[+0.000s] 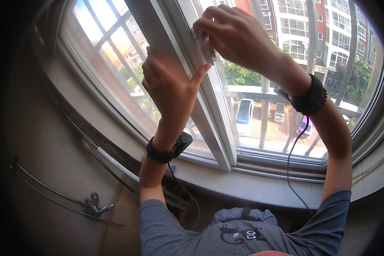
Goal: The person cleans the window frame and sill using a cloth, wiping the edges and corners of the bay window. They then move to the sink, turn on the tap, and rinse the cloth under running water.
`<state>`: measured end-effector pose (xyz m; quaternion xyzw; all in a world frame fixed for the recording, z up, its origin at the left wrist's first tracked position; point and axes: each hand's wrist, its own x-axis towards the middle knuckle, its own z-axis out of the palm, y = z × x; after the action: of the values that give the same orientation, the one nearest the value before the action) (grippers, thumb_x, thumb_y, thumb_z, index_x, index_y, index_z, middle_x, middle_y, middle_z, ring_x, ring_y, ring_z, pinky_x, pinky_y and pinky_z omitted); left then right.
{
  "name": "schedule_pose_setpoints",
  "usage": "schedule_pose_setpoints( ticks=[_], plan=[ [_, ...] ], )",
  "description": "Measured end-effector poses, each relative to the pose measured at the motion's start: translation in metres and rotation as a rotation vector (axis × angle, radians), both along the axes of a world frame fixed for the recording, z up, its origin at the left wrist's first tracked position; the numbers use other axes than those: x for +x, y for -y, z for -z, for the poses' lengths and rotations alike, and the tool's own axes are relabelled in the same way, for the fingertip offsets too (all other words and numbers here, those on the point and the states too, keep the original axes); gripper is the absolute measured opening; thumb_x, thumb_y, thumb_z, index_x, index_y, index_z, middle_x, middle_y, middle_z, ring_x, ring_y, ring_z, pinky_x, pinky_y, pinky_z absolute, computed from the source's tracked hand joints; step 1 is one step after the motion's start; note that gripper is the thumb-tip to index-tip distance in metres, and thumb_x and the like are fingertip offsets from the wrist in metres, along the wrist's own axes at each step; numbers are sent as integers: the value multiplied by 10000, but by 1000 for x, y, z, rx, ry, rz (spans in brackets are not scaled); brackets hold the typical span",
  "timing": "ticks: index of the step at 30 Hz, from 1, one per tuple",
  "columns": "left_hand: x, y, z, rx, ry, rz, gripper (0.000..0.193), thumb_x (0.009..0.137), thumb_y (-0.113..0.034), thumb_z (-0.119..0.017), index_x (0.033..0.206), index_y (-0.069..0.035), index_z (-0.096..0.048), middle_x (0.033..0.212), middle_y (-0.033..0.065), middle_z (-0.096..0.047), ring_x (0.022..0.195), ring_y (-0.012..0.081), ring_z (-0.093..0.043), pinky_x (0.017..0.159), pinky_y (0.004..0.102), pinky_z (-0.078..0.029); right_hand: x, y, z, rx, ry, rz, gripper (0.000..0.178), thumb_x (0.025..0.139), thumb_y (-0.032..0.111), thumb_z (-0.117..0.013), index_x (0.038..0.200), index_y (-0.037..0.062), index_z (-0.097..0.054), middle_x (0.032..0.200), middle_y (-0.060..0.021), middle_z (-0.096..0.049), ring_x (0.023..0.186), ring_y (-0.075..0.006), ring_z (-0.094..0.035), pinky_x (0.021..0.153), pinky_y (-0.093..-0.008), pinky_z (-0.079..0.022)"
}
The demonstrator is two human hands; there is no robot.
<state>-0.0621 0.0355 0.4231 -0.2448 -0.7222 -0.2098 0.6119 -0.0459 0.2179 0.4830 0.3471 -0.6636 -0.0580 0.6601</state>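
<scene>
In front of me stands a sliding window with a grey-white metal frame. My left hand lies against the broad upright of the left sash, fingers stretched up and thumb spread to the right. Higher up and to the right, my right hand is closed, its fingertips pinching a small crumpled, whitish thing against the edge of the frame. What that thing is I cannot make out. Just below it a small metal latch sits on the upright, partly behind my right hand.
A pale sill runs below the window. Metal bars stand outside the glass. Cables hang from the black bands on my wrists. At the lower left are a thin rod with a black clamp and a white tube. A beaded chain hangs at right.
</scene>
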Motion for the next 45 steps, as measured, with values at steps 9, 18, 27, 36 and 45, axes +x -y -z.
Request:
schedule_pose_setpoints(
  ticks=[9, 18, 27, 36, 45],
  plan=[
    [-5, 0, 2, 22, 19, -22, 1046, 604, -526, -799, 1300, 82, -311, 1189, 247, -451, 1098, 380, -476, 892, 497, -391, 22, 2, 5, -2, 423, -85, 102, 791, 85, -622, 815, -13, -640, 831, -85, -590, 752, -208, -620, 660, -310, -519],
    [-8, -1, 2, -10, -59, -34, 1067, 604, -526, -801, 1304, 89, -281, 1162, 251, -446, 1051, 386, -496, 867, 496, -402, 13, 12, -44, -166, 486, -177, 114, 845, -19, -561, 764, 1, -638, 726, -115, -635, 593, -152, -595, 503, -248, -502],
    [-8, -5, 3, 15, -94, -39, 1040, 597, -502, -817, 1262, 109, -301, 1142, 256, -450, 1023, 385, -503, 854, 480, -408, -3, -4, -47, 361, 157, -9, 66, 799, 53, -667, 743, 80, -649, 698, -28, -630, 640, -108, -568, 590, -253, -510],
    [-9, 2, 7, -18, -86, -119, 1042, 603, -518, -807, 1266, 110, -304, 1115, 253, -458, 1012, 384, -503, 834, 475, -415, -10, -15, -50, -223, 930, -648, 126, 854, 4, -543, 846, 35, -665, 778, -107, -685, 624, -127, -647, 525, -253, -528],
    [-9, -2, 5, -13, -96, -32, 1075, 605, -473, -819, 1326, 90, -255, 1160, 257, -431, 1040, 394, -487, 850, 481, -410, -4, -4, -58, -9, 665, -322, 145, 789, -74, -568, 731, 14, -667, 724, -109, -622, 617, -169, -623, 492, -247, -505]
  ],
)
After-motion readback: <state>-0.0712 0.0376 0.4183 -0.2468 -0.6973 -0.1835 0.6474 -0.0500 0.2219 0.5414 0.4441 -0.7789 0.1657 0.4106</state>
